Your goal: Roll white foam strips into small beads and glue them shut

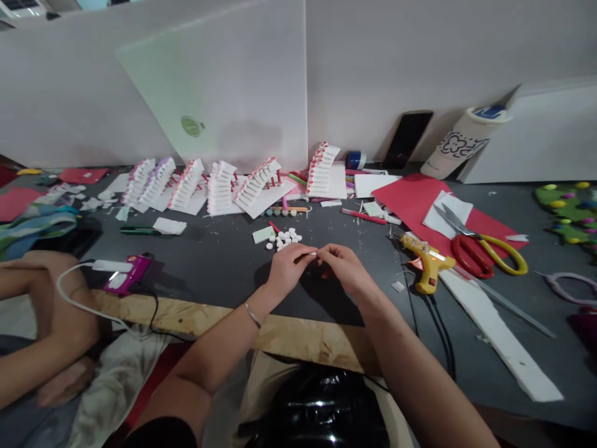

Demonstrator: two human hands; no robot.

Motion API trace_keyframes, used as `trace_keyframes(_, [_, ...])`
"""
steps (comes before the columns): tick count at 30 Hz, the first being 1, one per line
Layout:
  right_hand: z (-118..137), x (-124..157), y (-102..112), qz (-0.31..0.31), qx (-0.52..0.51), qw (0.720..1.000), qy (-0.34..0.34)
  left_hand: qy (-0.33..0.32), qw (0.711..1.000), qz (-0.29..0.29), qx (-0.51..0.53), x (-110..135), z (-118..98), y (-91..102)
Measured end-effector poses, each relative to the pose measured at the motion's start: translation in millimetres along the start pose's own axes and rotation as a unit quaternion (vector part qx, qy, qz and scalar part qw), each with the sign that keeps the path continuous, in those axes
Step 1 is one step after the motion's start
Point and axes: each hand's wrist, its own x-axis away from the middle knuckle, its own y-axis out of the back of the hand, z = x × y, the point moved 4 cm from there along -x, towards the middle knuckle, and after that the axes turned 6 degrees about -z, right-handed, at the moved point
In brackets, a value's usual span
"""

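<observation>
My left hand (286,269) and my right hand (344,266) meet above the dark table, fingertips pinched together. A small white piece (313,253) shows between them; its kind is too small to make out. Just beyond my left hand lies a pile of small white discs (290,236). Beside the pile are a pale green paper piece (263,234) and a short red stick (274,227). Farther back stands a row of small stepped white paper models (222,186), edged with red, pink or purple dots.
To the right lie a yellow glue gun (431,267), scissors (489,246) on red paper (405,190), and a white strip (508,348). A cup (459,146) and phone (408,138) lean at the back. At left, another person's arm (56,305) rests near a purple power adapter (128,274).
</observation>
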Motion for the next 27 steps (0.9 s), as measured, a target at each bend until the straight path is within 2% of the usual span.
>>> trace_keyframes(2, [2.8, -0.1, -0.8, 0.014, -0.011, 1.0, -0.01, 0.072, 0.996, -0.001, 0.052, -1.9, 5.8, -1.6])
trace_keyframes(4, [7.4, 1.0, -1.8, 0.02, -0.021, 0.999, -0.014, 0.169, 0.976, -0.002, 0.139, -3.2, 14.3, -4.5])
trace_keyframes(7, [17.8, 7.6, 4.0, 0.005, -0.007, 1.0, 0.008, 0.314, 0.902, -0.012, 0.295, -4.2, 25.9, -8.7])
trace_keyframes(10, [26.5, 21.9, 30.9, -0.026, 0.106, 0.991, 0.074, 0.394, 0.828, -0.023, 0.398, -6.6, 29.6, -7.6])
trace_keyframes(12, [25.7, 34.4, 62.5, -0.06, 0.221, 0.968, 0.107, 0.422, 0.795, -0.022, 0.435, -8.2, 28.5, -4.8])
trace_keyframes(14, [20.3, 47.7, 100.9, -0.126, 0.312, 0.935, 0.114, 0.442, 0.77, -0.019, 0.46, -9.0, 26.3, -2.3])
trace_keyframes(17, [8.5, 64.0, 152.4, -0.251, 0.459, 0.85, 0.053, 0.468, 0.737, -0.015, 0.488, -8.8, 22.9, -1.4])
trace_keyframes(19, [3.4, 68.3, 172.0, -0.31, 0.51, 0.802, 0.001, 0.482, 0.719, -0.011, 0.5, -8.1, 20.4, -2.2])
trace_keyframes(20, [1.9, 68.0, 177.1, -0.327, 0.523, 0.787, -0.025, 0.488, 0.711, -0.013, 0.507, -7.6, 19.0, -2.2])
trace_keyframes(22, [-0.5, 62.9, 179.6, -0.323, 0.536, 0.777, -0.069, 0.501, 0.692, -0.027, 0.52, -6.3, 16.1, -0.5])
trace_keyframes(24, [-2.9, 55.3, 177.1, -0.289, 0.543, 0.783, -0.091, 0.51, 0.674, -0.045, 0.533, -4.5, 12.9, 4.5])
trace_keyframes(27, [-7.7, 46.8, 177.0, -0.27, 0.532, 0.799, -0.066, 0.505, 0.66, -0.055, 0.554, -0.1, 8.8, 16.9])
